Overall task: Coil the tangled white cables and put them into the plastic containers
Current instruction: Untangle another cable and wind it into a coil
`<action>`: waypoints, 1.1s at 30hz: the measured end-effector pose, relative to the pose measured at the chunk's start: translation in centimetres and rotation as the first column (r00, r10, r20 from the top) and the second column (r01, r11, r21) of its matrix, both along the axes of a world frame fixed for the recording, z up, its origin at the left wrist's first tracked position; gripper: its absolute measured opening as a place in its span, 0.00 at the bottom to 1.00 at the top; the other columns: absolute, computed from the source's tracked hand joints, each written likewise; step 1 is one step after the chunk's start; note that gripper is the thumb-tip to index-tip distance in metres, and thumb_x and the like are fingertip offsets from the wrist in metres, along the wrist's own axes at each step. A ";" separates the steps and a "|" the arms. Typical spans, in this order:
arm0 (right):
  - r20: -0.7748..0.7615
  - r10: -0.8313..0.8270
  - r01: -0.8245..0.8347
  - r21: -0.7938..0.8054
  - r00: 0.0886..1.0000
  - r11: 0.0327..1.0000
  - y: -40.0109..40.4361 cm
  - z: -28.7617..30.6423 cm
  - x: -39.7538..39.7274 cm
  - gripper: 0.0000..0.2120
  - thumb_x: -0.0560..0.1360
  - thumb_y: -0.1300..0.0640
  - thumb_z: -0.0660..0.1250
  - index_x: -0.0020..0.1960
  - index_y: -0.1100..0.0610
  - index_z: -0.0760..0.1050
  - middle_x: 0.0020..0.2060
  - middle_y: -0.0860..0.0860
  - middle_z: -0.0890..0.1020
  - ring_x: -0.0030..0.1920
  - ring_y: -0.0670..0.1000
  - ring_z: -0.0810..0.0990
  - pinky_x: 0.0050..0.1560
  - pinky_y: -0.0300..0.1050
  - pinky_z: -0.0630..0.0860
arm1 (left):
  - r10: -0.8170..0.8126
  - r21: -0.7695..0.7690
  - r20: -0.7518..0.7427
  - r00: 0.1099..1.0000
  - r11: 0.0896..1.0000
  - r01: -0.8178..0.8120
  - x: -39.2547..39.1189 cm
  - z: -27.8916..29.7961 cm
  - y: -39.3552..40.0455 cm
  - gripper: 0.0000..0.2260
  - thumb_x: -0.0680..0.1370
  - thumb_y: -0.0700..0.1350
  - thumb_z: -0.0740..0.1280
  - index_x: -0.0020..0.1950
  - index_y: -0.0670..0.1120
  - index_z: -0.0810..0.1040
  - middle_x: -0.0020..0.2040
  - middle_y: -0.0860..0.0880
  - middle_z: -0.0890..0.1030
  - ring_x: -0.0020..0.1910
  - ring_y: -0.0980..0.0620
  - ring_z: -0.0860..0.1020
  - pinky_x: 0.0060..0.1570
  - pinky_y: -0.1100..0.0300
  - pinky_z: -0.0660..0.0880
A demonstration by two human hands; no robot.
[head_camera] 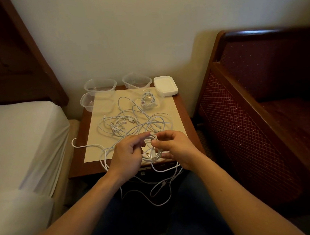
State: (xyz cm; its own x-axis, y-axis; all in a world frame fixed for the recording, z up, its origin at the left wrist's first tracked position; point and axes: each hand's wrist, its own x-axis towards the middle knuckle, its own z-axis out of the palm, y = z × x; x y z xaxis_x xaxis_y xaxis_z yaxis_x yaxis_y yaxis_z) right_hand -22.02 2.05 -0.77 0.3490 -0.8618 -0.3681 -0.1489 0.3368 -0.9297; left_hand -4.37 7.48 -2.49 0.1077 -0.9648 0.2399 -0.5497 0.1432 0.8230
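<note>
Your left hand (126, 153) and right hand (173, 148) both pinch a small coil of white cable (152, 149) above the near edge of the counter (185, 114), fingers curled round its loops. Its loose end hangs down over your lap. The tangled cables (132, 122) lie on the cream mat (95, 150) beyond. One coiled cable (148, 98) sits in a clear container (159, 98); three more containers (99, 84) stand behind, beside a white lid stack (165, 85).

Tangled cables (132, 121) sprawl across the desk (185, 114) middle, clear containers (100, 84) line its far edge, leaving bare mat front-left.
</note>
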 end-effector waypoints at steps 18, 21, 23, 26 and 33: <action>-0.477 -0.075 -0.185 -0.474 0.875 0.861 -1.6 0.7 0.5 0.05 0.74 0.56 0.71 0.40 0.53 0.78 0.32 0.49 0.81 0.33 0.48 0.79 0.36 0.48 0.77 | -0.028 0.238 -0.426 0.904 0.961 0.142 -0.1 0.5 -2.1 0.15 0.84 0.33 0.60 0.64 0.45 0.82 0.39 0.47 0.76 0.34 0.57 0.74 0.34 0.63 0.75; -0.419 -0.099 -0.114 -0.454 0.903 0.884 -1.6 0.4 0.9 0.07 0.73 0.54 0.74 0.39 0.52 0.78 0.32 0.51 0.82 0.34 0.53 0.82 0.38 0.51 0.80 | -0.017 0.251 -0.453 0.891 0.957 0.146 0.1 0.7 -2.1 0.15 0.84 0.33 0.60 0.64 0.44 0.81 0.38 0.46 0.76 0.33 0.58 0.74 0.32 0.64 0.75; -0.445 -0.114 -0.120 -0.463 0.888 0.878 -1.5 0.0 1.1 0.07 0.73 0.53 0.75 0.40 0.52 0.78 0.33 0.52 0.83 0.35 0.55 0.83 0.40 0.54 0.82 | -0.026 0.252 -0.448 0.894 0.956 0.154 0.2 0.5 -1.9 0.15 0.84 0.34 0.60 0.63 0.46 0.81 0.38 0.47 0.76 0.33 0.56 0.74 0.32 0.62 0.76; -0.519 -0.110 -0.180 -0.476 0.848 0.861 -1.5 -0.7 1.0 0.07 0.73 0.52 0.74 0.42 0.52 0.77 0.34 0.51 0.83 0.35 0.54 0.83 0.40 0.56 0.82 | -0.043 0.257 -0.452 0.891 0.950 0.176 0.0 -0.1 -1.6 0.16 0.84 0.34 0.59 0.59 0.51 0.82 0.37 0.48 0.76 0.33 0.53 0.72 0.31 0.59 0.76; -0.312 -0.118 0.013 -0.319 0.943 0.948 -1.6 0.4 0.9 0.08 0.72 0.58 0.75 0.38 0.61 0.79 0.30 0.56 0.83 0.27 0.50 0.82 0.36 0.52 0.81 | -0.034 0.242 -0.498 0.866 0.954 0.177 -0.5 0.8 -1.9 0.13 0.84 0.35 0.60 0.62 0.46 0.81 0.37 0.47 0.76 0.32 0.54 0.71 0.27 0.62 0.73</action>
State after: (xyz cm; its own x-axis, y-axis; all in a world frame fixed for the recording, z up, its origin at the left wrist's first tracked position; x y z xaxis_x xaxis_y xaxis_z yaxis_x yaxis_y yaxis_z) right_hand -21.10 0.49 -0.35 0.1947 -0.9672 -0.1634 -0.4457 0.0611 -0.8931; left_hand -4.86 5.57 -1.70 0.0348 -0.9956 -0.0874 -0.0666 -0.0896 0.9938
